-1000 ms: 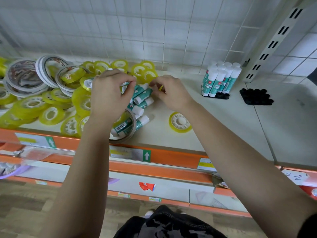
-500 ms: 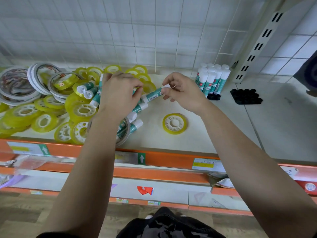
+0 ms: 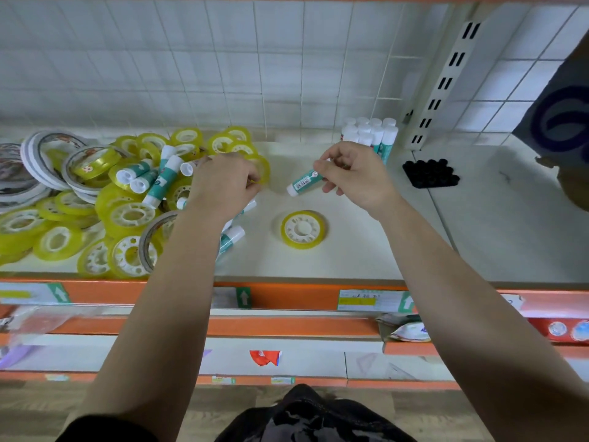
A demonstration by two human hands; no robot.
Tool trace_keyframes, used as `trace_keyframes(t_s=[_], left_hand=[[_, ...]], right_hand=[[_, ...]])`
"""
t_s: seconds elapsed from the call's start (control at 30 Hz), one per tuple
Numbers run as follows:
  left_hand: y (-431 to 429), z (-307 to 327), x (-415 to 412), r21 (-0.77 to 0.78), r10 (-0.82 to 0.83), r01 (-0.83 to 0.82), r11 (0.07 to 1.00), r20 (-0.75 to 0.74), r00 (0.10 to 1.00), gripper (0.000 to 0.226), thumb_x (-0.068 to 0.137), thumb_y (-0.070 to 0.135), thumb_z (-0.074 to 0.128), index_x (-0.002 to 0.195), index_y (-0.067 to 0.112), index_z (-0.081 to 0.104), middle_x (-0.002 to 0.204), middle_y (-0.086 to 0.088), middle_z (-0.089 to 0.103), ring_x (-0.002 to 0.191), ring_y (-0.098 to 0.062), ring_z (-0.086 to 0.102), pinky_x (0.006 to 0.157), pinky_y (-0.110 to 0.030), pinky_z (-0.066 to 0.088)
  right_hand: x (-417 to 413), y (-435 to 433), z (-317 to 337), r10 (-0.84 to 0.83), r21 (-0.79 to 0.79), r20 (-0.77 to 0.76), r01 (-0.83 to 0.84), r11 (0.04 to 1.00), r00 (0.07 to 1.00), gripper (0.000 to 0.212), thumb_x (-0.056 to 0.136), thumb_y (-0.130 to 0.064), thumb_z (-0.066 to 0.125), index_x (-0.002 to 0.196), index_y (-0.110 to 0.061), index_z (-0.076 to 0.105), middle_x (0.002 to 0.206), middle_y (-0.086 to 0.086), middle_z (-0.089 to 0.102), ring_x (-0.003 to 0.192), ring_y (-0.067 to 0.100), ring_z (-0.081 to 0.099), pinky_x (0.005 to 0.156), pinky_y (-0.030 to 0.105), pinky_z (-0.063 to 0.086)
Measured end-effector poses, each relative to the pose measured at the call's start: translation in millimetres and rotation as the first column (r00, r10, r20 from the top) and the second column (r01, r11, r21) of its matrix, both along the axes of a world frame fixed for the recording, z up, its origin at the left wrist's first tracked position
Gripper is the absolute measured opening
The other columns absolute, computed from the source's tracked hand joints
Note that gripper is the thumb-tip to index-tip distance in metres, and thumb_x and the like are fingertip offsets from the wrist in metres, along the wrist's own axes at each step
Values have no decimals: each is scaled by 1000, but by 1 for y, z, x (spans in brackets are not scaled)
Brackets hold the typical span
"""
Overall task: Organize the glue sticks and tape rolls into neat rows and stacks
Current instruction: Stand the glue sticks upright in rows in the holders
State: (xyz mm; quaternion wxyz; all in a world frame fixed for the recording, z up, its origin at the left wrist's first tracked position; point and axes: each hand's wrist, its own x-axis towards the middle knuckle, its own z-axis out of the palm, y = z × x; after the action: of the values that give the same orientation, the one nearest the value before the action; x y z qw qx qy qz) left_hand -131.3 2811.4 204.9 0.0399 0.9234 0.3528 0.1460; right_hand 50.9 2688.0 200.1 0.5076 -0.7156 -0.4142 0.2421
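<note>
Head view. Right hand (image 3: 357,180) at centre, grip clamped on glue stick (image 3: 305,183); stick tilted, white end toward 8 o'clock, above shelf (image 3: 350,260). Left hand (image 3: 223,186) at pile (image 3: 127,215) edge, 9 o'clock; fingers curled under, grip state cannot tell. Lone tape roll (image 3: 302,230) flat at 6 o'clock of stick, bare shelf around. Upright sticks (image 3: 369,132) at 1 o'clock, black tray (image 3: 430,173) at 3 o'clock. Orange lip (image 3: 287,295) bounds front.

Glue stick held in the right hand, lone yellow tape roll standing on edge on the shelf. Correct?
Not quite. The head view shows the lone yellow tape roll lying flat on the shelf, not on edge. The right hand does hold a glue stick.
</note>
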Motion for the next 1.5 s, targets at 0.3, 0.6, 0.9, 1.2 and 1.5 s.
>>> trace_keyframes(t_s=[0.3,0.6,0.9,1.2,1.5], left_hand=[[-3,2,2,-142,30,-13,990,122,992,12,82,14,75,91,5,74,87,-15,72,89,-34,65,82,-44,53],[-14,4,11,-113,-60,109,988,371,927,12,89,10,66,96,5,75,91,-13,72,84,-30,64,79,-39,49],[-28,12,43,-285,1,221,933,615,789,10,89,15,68,96,16,74,96,2,69,66,3,59,67,-14,46],[-48,8,81,-375,52,309,874,704,708,19,86,16,73,104,11,72,87,6,68,72,7,61,76,-14,50],[-58,6,100,-353,7,345,870,708,706,21,84,22,76,102,11,74,90,2,64,62,6,57,63,-8,41]], right_hand=[[3,-10,-1,1,29,-39,0,1000,999,10,93,-18,64,84,-18,59,78,17,70,55,16,62,47,17,42],[8,-20,1,23,12,-13,-23,1000,1000,13,95,-20,61,82,-20,61,69,0,67,56,15,61,51,24,44],[25,-42,14,-52,19,-45,53,998,998,14,88,-6,58,92,-18,64,76,7,65,60,16,59,57,27,47],[48,-65,13,-107,84,-33,109,990,994,13,88,-15,70,91,-6,61,68,-5,65,59,11,59,56,24,46],[67,-72,16,-122,72,-3,122,990,992,14,87,-10,68,92,-6,55,69,12,57,54,13,49,49,19,40]])
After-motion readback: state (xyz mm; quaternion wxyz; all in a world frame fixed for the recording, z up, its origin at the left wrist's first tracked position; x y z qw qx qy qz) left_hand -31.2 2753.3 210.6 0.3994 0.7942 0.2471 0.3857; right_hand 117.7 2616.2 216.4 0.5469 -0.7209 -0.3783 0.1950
